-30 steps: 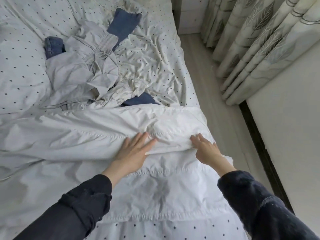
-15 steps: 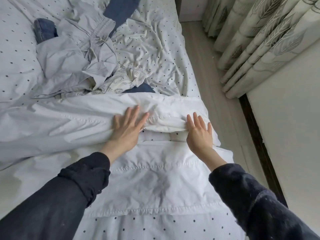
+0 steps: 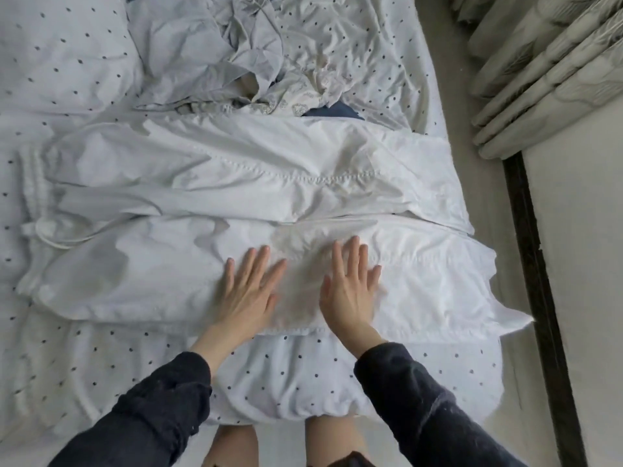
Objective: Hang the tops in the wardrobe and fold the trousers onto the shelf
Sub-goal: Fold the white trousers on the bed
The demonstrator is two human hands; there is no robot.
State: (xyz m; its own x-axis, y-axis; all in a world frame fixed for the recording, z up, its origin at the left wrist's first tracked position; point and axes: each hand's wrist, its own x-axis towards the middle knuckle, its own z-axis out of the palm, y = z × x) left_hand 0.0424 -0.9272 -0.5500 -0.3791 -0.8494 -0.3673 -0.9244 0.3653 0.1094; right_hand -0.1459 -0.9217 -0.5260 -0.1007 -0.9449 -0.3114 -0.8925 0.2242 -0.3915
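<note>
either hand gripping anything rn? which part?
Nothing held. Left hand and right hand lie flat, fingers straight, on the near leg of the white trousers.

Open dotted sheet (image 3: 337, 382) below white trousers (image 3: 236, 183). Crumpled grey garments (image 3: 215, 59) heaped just beyond trousers, blocking far reach. Bare floor strip (image 3: 472, 129) right of bed, bounded by curtains (image 3: 546, 72).

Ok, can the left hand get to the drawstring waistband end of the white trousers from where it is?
Probably yes. The left hand lies flat on the near leg of the white trousers, and the waistband lies out to its left on the dotted bedding with nothing on top of it. It would be a long sideways reach.
</note>
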